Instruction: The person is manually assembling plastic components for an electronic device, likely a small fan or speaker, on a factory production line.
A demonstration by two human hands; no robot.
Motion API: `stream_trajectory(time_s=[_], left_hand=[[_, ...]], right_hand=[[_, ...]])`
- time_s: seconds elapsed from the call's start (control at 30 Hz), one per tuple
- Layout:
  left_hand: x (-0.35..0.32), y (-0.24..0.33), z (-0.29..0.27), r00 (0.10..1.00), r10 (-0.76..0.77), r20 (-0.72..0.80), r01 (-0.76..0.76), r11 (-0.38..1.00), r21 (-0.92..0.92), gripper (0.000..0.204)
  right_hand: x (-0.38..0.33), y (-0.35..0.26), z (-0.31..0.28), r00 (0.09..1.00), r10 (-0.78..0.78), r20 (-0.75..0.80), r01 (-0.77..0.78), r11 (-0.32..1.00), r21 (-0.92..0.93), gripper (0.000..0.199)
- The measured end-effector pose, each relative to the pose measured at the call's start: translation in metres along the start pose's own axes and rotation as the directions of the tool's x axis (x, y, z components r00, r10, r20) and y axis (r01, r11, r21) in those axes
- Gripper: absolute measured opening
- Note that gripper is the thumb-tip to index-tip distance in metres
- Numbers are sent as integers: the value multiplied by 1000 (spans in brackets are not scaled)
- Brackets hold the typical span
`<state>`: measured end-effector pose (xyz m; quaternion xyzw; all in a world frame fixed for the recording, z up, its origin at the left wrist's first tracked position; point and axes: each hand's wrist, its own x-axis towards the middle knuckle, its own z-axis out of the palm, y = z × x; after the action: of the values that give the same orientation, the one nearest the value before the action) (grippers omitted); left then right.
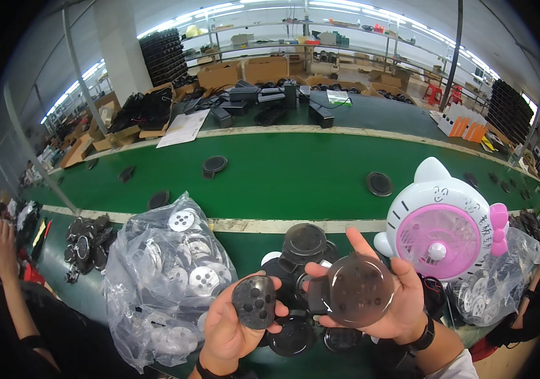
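Note:
In my left hand [229,335] I hold a dark, glossy round disc with several holes [255,302], gripped at its edges by thumb and fingers. My right hand [409,311], palm up, carries a smoky brown round housing with a square tab [361,290]; its fingers curl around the rim. The two parts are close together but apart. Behind and below them sit several similar dark round housings, one on top of a pile [305,243] and another lying nearer me [291,335]. Left of my left hand lies a clear plastic bag [134,278] of white discs with holes.
A green conveyor belt [295,170] crosses ahead, bearing scattered dark round parts [215,165]. A white and pink cat-shaped fan [437,230] stands at right, beside another bag of white discs [481,294]. Co-workers' arms show at left [8,265] and right. Black boxes [245,95] lie beyond the belt.

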<state>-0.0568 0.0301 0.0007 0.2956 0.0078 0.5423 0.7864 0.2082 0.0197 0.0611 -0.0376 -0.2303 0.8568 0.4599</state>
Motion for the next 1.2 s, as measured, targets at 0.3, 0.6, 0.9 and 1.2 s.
stream_trajectory(time_s=[0.3,0.6,0.9,1.2], left_hand=[[1,-6,16,993,73,-97,-34,935,354,71],[-9,-15,24,968,238,-73,-135,745,653,75],[-2,-7,-1,967,-72,-244,43,991,-123,72],[0,-4,6,971,-184,-154,176,982,-66,69]], right_hand=[[1,-1,-6,999,28,17,-28,999,20,77],[-1,9,-6,998,60,-20,-62,990,-126,91],[0,10,-12,991,129,37,-131,989,69,86],[-1,11,-24,996,94,5,-90,964,-250,98]])
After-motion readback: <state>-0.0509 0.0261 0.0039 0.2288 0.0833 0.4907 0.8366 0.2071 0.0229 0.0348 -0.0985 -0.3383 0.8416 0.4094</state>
